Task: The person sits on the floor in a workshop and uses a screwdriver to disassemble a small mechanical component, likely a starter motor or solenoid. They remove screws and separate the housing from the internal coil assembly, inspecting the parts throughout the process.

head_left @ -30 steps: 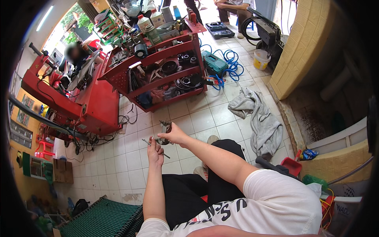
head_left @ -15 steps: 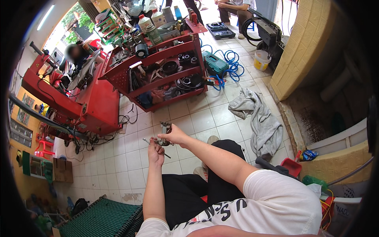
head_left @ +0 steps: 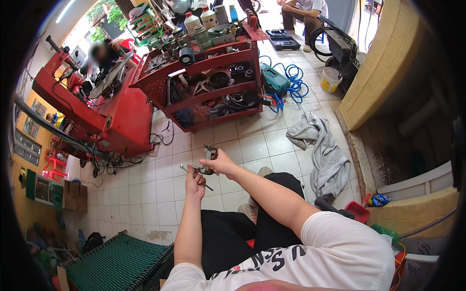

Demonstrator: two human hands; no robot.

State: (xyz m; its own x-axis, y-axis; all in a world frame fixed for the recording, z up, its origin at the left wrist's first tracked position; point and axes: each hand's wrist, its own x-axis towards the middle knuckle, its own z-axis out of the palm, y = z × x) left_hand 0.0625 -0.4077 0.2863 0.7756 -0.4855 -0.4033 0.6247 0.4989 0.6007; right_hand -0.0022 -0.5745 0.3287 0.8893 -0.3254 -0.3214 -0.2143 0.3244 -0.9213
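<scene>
Near, left hand (head_left: 195,185) had fingers partly curled on a thin metal rod (head_left: 209,187), which ran from far left to near right across the fingers, both ends sticking out. Slightly farther and right, right hand (head_left: 221,163) was part-closed around a metal part (head_left: 208,154), thumb pointing left; the part sat at its left side, near end just beside the left fingertips, contact between rod and part couldn't be told. Beyond: grey cloth (head_left: 329,167) on the tiled floor at right, then red tool cart (head_left: 221,100), with teal toolbox (head_left: 275,80) to its right.
</scene>
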